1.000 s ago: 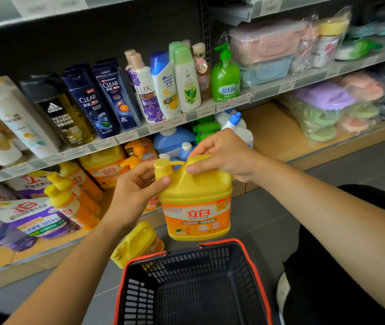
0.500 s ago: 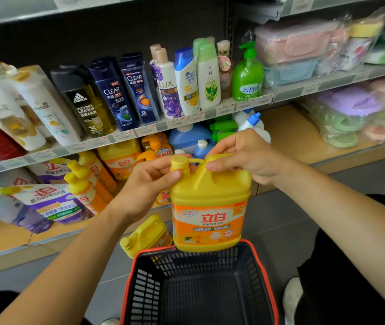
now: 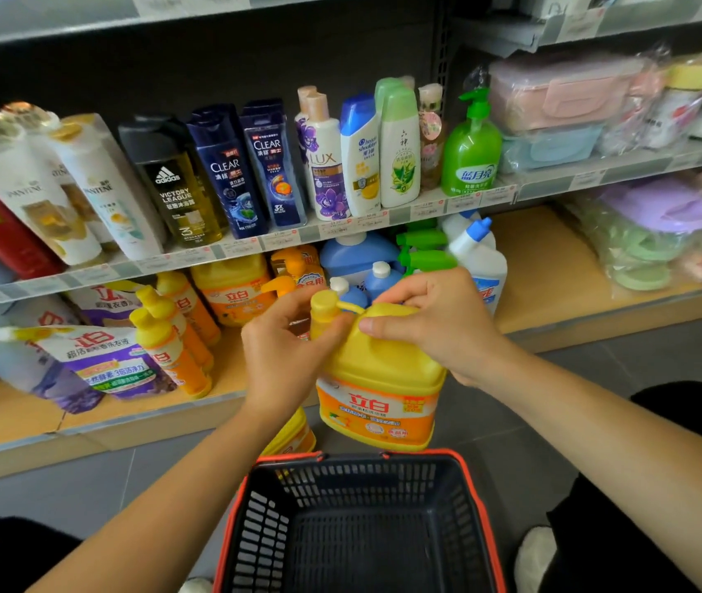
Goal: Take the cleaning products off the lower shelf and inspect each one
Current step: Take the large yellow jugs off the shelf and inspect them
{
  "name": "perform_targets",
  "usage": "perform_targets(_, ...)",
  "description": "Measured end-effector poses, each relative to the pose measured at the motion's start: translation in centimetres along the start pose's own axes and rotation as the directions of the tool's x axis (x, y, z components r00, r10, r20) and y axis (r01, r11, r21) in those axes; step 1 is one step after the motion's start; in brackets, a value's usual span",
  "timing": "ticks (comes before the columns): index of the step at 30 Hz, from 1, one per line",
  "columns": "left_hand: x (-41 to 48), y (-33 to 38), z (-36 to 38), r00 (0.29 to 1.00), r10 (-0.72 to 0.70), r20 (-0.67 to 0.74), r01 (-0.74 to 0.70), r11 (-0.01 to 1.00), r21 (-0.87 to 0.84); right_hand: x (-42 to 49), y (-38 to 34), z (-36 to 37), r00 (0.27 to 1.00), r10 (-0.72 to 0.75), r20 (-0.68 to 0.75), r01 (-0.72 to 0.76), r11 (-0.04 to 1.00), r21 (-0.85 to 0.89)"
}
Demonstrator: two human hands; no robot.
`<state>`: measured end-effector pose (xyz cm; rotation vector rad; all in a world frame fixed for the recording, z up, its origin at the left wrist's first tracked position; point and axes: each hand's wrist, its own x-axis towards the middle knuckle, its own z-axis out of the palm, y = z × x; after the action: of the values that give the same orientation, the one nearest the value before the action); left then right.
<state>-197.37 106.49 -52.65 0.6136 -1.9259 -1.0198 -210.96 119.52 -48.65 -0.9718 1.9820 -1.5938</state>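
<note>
Detergent jug (image 3: 379, 378) held in both hands in front of the lower shelf

At the far left of the lower shelf (image 3: 554, 267), a purple and white refill pouch (image 3: 105, 361) lies tilted, its bottom corner poking out past the shelf's front edge. Just right of it stand slim yellow bottles (image 3: 169, 348), packed close together and set back from the edge. Next comes the left hand (image 3: 285, 348), fingers curled round the yellow cap (image 3: 324, 303) and neck of the detergent jug. The jug hangs upright in the air, out in front of the shelf edge and off the floor, its base just above the far rim of the shopping basket (image 3: 233, 507). Under the left wrist a second yellow jug (image 3: 293, 438) sits on the floor between shelf and basket. The right hand (image 3: 435, 323) grips the top of the held jug at its handle, thumb pressed on the near side. Behind that hand a white bottle with a blue cap (image 3: 477, 254) stands close. Further right the shelf board is bare wood up to some bagged plastic ware (image 3: 649, 246). Grey floor (image 3: 490, 421) lies open to the right of the jug and basket.
</note>
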Motion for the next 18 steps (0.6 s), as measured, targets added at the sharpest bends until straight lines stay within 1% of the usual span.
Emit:
perform_targets(2,0.9,-0.2,-0.8,0.986,-0.029,0.163,0.037,0.998,-0.044,0.3,0.1,-0.4,0.999,0.025,0.038,-0.026,0.999,0.023)
perform_targets(4,1.8,-0.5,-1.6,0.950,-0.043,0.308,0.081,0.991,-0.111,0.6,0.2,-0.9,0.995,0.031,0.096,-0.035,0.999,0.040)
perform_targets(6,2.2,-0.5,-2.1,0.918,-0.032,0.396,0.101,0.982,-0.156,0.8,0.2,-1.3,0.986,0.027,0.163,-0.039,0.996,0.075)
perform_targets(8,2.5,-0.4,-2.5,0.875,-0.039,0.483,0.164,0.961,-0.220,1.1,0.1,-1.7,0.973,0.031,0.229,-0.058,0.992,0.115)
perform_targets(9,2.6,-0.4,-2.6,0.839,-0.051,0.542,0.222,0.941,-0.255,1.2,0.0,-1.9,0.965,0.032,0.261,-0.070,0.988,0.137)
perform_targets(11,2.6,-0.2,-2.9,0.740,-0.065,0.669,0.352,0.886,-0.303,1.5,-0.1,-2.2,0.947,0.027,0.320,-0.090,0.979,0.182)
perform_targets(13,2.6,-0.1,-3.0,0.653,-0.049,0.756,0.444,0.833,-0.330,1.7,-0.2,-2.2,0.931,0.024,0.365,-0.106,0.972,0.207)
perform_targets(14,2.5,0.1,-3.0,0.622,-0.036,0.782,0.478,0.809,-0.342,1.7,-0.2,-2.2,0.926,0.027,0.377,-0.113,0.971,0.209)
perform_targets(15,2.5,0.2,-3.0,0.604,-0.025,0.796,0.503,0.787,-0.357,1.7,-0.2,-2.1,0.923,0.029,0.385,-0.117,0.971,0.207)
perform_targets(16,2.4,0.3,-2.9,0.604,-0.020,0.797,0.522,0.766,-0.376,1.8,-0.2,-2.1,0.921,0.031,0.388,-0.119,0.971,0.206)
perform_targets(17,2.2,0.3,-2.8,0.622,-0.028,0.782,0.533,0.747,-0.397,1.8,-0.2,-2.0,0.923,0.031,0.385,-0.120,0.970,0.211)
perform_targets(18,2.1,0.3,-2.7,0.658,-0.052,0.751,0.537,0.732,-0.419,1.9,-0.1,-2.0,0.927,0.030,0.374,-0.121,0.968,0.222)
